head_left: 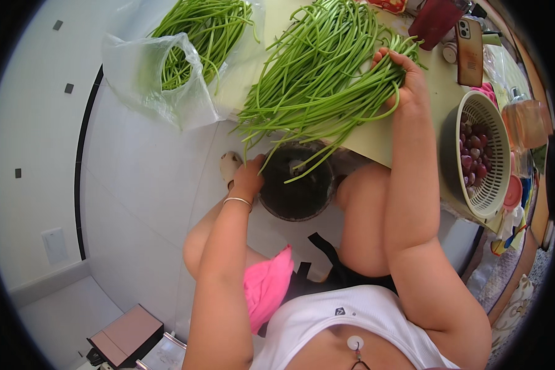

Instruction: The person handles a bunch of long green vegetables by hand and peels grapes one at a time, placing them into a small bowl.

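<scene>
A large heap of long green stems (pixel 327 68) lies across the table and hangs over its front edge. My right hand (pixel 407 80) is closed around the right end of a bundle of these stems, its fingers curled over the top. Below the overhanging ends, a dark round bin (pixel 296 191) stands on the floor between my legs, with a small pale scrap inside. My left hand (pixel 250 177) is at the bin's left rim, close to some drooping stem tips. Its fingers look curled, but what they grip is hidden.
A clear plastic bag (pixel 185 105) with more green stems sits at the table's left. On the right are a basket (pixel 496 154) of grapes (pixel 475 151), a phone (pixel 470 52), a red container (pixel 436 23) and a jar (pixel 527 123). Pink cloth (pixel 268 287) lies on my lap.
</scene>
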Tool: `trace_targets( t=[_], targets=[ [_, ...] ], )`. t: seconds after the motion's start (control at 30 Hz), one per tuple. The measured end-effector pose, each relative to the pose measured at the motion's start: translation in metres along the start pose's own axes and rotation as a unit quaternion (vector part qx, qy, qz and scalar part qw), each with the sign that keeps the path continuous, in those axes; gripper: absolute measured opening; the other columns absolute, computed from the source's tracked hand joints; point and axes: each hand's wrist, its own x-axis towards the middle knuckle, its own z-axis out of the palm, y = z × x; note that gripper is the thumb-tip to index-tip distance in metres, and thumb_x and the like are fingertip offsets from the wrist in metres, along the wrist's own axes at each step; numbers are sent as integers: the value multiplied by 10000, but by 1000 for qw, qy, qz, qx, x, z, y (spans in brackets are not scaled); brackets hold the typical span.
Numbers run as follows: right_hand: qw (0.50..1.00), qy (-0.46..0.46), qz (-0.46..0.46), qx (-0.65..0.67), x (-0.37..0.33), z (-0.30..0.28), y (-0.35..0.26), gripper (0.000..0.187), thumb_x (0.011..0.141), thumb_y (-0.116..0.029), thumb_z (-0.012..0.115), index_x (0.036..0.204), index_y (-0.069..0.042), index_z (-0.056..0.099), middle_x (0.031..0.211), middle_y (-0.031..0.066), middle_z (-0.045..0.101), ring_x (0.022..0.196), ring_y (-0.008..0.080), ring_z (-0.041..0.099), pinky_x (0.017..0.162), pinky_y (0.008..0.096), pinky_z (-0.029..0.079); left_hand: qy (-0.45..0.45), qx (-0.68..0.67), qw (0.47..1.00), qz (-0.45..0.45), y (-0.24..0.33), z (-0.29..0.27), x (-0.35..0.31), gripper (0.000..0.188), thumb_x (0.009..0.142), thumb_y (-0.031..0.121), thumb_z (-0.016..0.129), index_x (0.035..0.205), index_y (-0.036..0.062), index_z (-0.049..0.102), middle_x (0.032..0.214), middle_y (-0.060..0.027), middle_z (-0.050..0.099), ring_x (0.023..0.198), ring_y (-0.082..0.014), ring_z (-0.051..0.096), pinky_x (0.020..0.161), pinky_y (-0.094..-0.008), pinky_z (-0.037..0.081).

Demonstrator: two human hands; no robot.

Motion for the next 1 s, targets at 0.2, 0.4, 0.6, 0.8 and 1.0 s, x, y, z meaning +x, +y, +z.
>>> trace_targets(
  t=[0.2,0.4,0.6,0.8,1.0],
  targets=[
    [999,-21,26,-13,0,-1,-3,158,842,-15,606,983,57,612,865,166,672,778,280,682,737,419,602,8,-23,1000,0,1,2,1,214,817,47,554,1013,107,614,957,-174,676,922,-398,649,761,-483,530],
    [998,-36,39,-19,-5,3,-2,177,833,-9,609,998,53,619,871,163,679,783,277,685,744,407,601,-45,53,997,36,1,6,2,199,821,88,572,1000,110,654,928,-149,693,918,-370,665,763,-453,546],
    [998,-42,28,-31,-4,1,-4,197,834,-7,601,1011,78,599,903,168,663,802,272,681,745,396,598,-120,98,988,18,4,1,3,168,797,85,583,916,92,701,952,-170,689,931,-360,661,780,-446,540],
    [997,-61,40,-30,-2,0,-4,193,833,5,604,1018,62,614,901,159,682,815,268,694,774,406,598,-174,116,978,21,-13,21,5,170,791,96,590,902,87,718,955,-167,694,924,-349,667,788,-437,541],
    [995,-73,40,-52,-5,2,-4,197,838,2,608,1026,60,613,908,157,681,831,267,691,778,414,596,-171,92,981,15,-12,20,4,177,799,101,588,912,80,722,970,-168,695,931,-348,667,789,-437,541]
  ],
)
